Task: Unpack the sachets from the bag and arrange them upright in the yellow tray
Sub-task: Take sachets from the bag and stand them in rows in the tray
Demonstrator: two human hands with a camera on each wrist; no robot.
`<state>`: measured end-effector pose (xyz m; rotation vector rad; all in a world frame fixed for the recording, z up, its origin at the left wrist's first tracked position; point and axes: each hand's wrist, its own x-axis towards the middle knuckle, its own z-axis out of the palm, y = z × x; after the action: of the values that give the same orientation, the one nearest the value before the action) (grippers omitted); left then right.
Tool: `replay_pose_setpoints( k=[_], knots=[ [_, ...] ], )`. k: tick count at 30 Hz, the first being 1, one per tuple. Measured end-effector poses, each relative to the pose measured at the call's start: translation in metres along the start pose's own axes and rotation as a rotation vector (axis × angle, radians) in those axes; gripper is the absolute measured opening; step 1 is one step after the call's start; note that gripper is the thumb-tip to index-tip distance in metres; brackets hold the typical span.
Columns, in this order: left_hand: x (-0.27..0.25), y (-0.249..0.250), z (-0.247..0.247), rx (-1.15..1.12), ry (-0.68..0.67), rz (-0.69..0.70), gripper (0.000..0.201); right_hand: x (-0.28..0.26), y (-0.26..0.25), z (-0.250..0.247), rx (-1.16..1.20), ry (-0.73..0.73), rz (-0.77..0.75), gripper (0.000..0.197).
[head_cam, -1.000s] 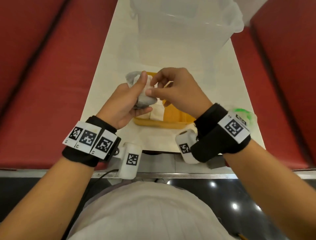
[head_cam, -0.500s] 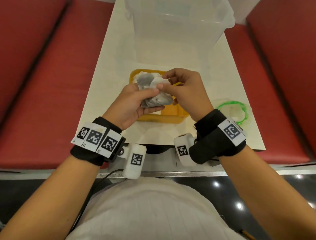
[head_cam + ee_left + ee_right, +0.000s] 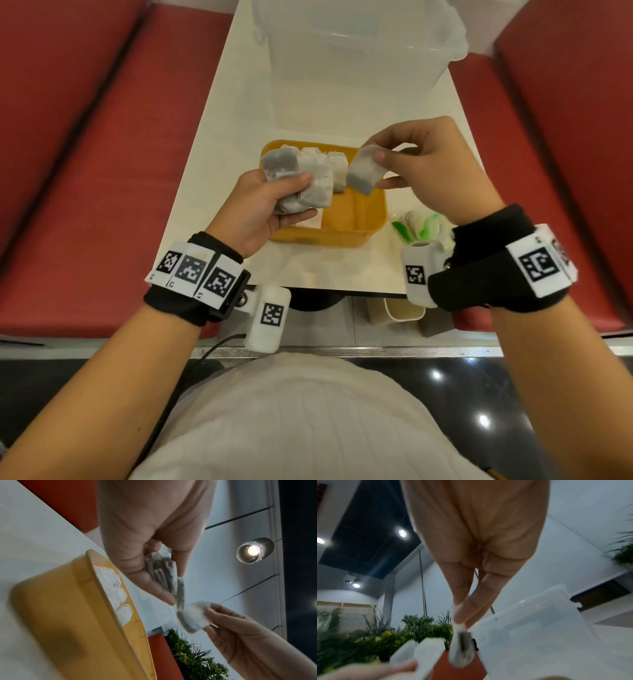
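My left hand (image 3: 274, 202) grips a bunch of several grey-white sachets (image 3: 298, 180) above the left part of the yellow tray (image 3: 356, 219). In the left wrist view the same bunch (image 3: 163, 574) fans out between thumb and fingers. My right hand (image 3: 418, 164) pinches a single sachet (image 3: 364, 169) by its top, held over the tray's middle; the right wrist view shows that sachet (image 3: 461, 646) hanging edge-on below the fingertips. White sachets (image 3: 337, 164) stand upright along the tray's far left side, also seen as sachets (image 3: 116, 588) in the left wrist view.
A crumpled clear bag with green print (image 3: 421, 228) lies on the white table (image 3: 239, 113) right of the tray. A large clear plastic bin (image 3: 356, 44) stands behind the tray. Red bench seats (image 3: 85, 154) flank the table.
My right hand has pulled one sachet away from the bunch and moved it right. The left hand has drawn back toward me with the rest, and the tray's contents now show.
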<state>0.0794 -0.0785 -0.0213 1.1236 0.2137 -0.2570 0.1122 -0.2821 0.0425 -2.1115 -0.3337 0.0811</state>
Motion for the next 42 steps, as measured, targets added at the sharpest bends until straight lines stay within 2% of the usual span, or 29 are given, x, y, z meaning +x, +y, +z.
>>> replay_pose_setpoints(
  k=[4, 6, 11, 15, 18, 20, 23, 28, 34, 36, 39, 42],
  knots=[
    [0.004, -0.001, 0.001, 0.034, 0.003, 0.016, 0.02, -0.001, -0.027, -0.009, -0.004, -0.189, -0.083, 0.011],
    [0.005, -0.001, 0.003, 0.056, -0.011, 0.033, 0.017, 0.005, -0.033, -0.003, -0.085, -0.223, -0.143, 0.007],
    [0.005, -0.001, 0.007, 0.098, -0.06, 0.088, 0.019, 0.025, -0.028, 0.015, -0.365, -0.17, -0.266, 0.004],
    [0.008, 0.001, 0.006, 0.115, -0.05, 0.113, 0.02, 0.039, -0.027, 0.015, -0.371, -0.272, -0.243, 0.005],
    [0.011, 0.002, 0.0, 0.082, 0.009, 0.125, 0.013, 0.052, -0.025, 0.009, -0.363, -0.188, -0.265, 0.009],
    [0.012, 0.004, -0.009, 0.065, 0.056, 0.136, 0.014, 0.062, -0.018, 0.003, -0.445, -0.126, -0.281, 0.018],
    [0.014, 0.005, -0.026, 0.054, 0.144, 0.154, 0.014, 0.078, -0.003, 0.002, -0.637, -0.135, -0.249, 0.022],
    [0.013, 0.005, -0.044, 0.041, 0.228, 0.17, 0.01, 0.095, 0.023, 0.02, -0.862, -0.319, -0.118, 0.014],
    [0.008, -0.001, -0.054, 0.044, 0.261, 0.157, 0.01, 0.113, 0.03, 0.047, -0.943, -0.51, -0.055, 0.009],
    [0.007, -0.003, -0.057, 0.037, 0.27, 0.152, 0.01, 0.119, 0.032, 0.053, -0.984, -0.522, -0.035, 0.01],
    [0.005, -0.004, -0.062, 0.025, 0.277, 0.144, 0.01, 0.125, 0.035, 0.056, -1.064, -0.456, -0.048, 0.011],
    [0.004, -0.004, -0.067, 0.018, 0.306, 0.147, 0.01, 0.124, 0.035, 0.055, -1.096, -0.426, -0.051, 0.026]
  ],
)
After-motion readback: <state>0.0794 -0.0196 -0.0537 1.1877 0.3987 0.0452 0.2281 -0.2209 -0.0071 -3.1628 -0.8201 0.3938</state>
